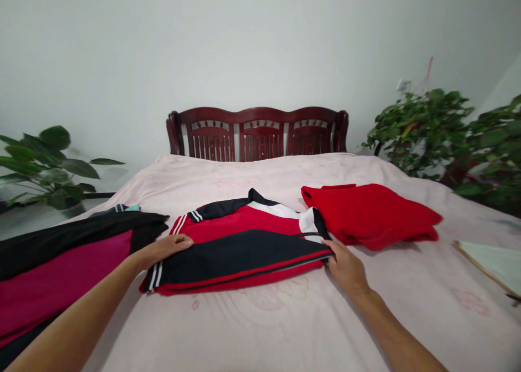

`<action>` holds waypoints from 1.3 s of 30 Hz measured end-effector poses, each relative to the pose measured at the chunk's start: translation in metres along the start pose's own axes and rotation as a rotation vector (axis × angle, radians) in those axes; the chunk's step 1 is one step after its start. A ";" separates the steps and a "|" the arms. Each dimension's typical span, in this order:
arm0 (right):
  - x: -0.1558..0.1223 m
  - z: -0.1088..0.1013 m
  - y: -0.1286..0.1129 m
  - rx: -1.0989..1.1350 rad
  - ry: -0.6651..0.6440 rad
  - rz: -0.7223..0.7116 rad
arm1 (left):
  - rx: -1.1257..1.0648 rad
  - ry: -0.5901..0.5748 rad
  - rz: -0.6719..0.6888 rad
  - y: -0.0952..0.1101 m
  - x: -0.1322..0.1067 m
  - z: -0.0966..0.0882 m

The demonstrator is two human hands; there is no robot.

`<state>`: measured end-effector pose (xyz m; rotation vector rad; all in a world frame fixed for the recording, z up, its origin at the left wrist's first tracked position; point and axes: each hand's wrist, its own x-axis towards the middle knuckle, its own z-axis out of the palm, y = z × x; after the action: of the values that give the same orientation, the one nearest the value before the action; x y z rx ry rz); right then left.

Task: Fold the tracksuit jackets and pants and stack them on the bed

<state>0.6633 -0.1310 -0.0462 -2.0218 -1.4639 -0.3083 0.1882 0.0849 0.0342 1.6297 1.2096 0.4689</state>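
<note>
Head cam: jacket [244, 255] on bed [260, 334], btwn both hands, long axis L–R. L hand [169, 250] pinches sleeve nr striped cuff [156, 277]; R hand [345, 266] pinches other end, nr collar [308, 224]. Both touching, neither nearer.

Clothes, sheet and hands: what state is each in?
Striped garment: partly folded, lying down.
Red garment: folded, untouched.
Black-and-magenta clothing: lying at left, cut off by the frame.
Sheet: spread, slightly creased.
Left hand: on the striped garment.
Right hand: gripping that garment's edge.
</note>
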 end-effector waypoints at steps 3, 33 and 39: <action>0.001 -0.008 -0.005 -0.031 -0.049 0.033 | 0.113 0.052 0.046 -0.025 0.003 -0.002; -0.015 -0.019 -0.032 0.100 0.127 -0.655 | 0.614 0.145 0.473 0.082 0.044 0.137; -0.018 -0.019 -0.030 0.177 0.122 -0.618 | 0.658 0.051 0.312 0.098 0.079 0.183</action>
<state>0.6327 -0.1503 -0.0308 -1.3488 -1.9320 -0.5211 0.4093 0.0660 0.0253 2.4016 1.2231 0.3171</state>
